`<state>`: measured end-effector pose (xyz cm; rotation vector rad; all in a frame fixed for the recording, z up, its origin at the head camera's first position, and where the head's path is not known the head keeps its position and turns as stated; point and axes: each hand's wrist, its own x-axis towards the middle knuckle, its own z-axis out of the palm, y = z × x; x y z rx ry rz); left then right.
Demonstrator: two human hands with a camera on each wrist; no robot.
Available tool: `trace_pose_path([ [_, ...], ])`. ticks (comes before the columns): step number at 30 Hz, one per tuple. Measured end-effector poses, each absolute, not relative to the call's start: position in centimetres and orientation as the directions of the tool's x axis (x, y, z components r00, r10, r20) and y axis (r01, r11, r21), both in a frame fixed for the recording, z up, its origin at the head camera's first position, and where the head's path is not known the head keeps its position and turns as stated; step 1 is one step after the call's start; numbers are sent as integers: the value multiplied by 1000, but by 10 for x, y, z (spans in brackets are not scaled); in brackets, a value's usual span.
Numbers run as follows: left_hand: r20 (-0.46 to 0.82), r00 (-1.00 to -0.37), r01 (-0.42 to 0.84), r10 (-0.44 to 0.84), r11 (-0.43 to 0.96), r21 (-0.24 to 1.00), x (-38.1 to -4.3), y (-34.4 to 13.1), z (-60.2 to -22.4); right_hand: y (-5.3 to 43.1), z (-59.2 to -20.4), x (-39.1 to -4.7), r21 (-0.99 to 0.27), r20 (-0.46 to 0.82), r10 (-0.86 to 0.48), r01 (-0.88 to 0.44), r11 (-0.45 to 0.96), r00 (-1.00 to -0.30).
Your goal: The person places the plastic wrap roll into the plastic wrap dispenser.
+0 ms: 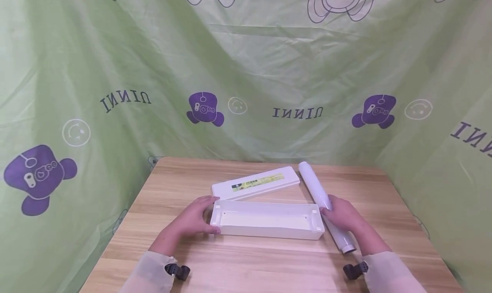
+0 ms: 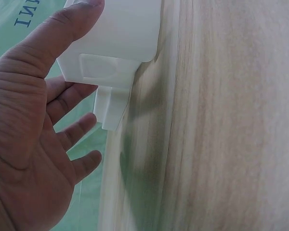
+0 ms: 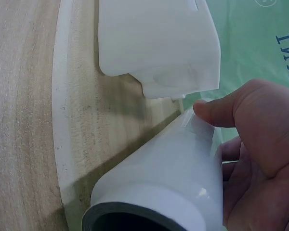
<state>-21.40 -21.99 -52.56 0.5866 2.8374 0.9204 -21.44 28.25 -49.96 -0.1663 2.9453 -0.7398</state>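
A pale green cloth (image 1: 253, 62) hangs behind the bench (image 1: 265, 263) and along both sides, sagging in soft folds and creases. It is printed with purple cartoon figures (image 1: 203, 108), round white smiling faces (image 1: 237, 105) and dark purple lettering (image 1: 297, 112); larger outlined figures (image 1: 341, 0) run across the top, cut off by the upper edge of the head view. The bench has a light brown wood-grain top with rounded far corners, its back edge close to the cloth. Soft light leaves a pale sheen on the wood.
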Motion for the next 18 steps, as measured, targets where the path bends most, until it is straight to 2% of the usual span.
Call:
trace_pose_path([
  [18, 35, -920, 334, 390, 737, 587, -215, -220, -526, 285, -496, -210, -462, -49, -153, -113, 880, -987],
])
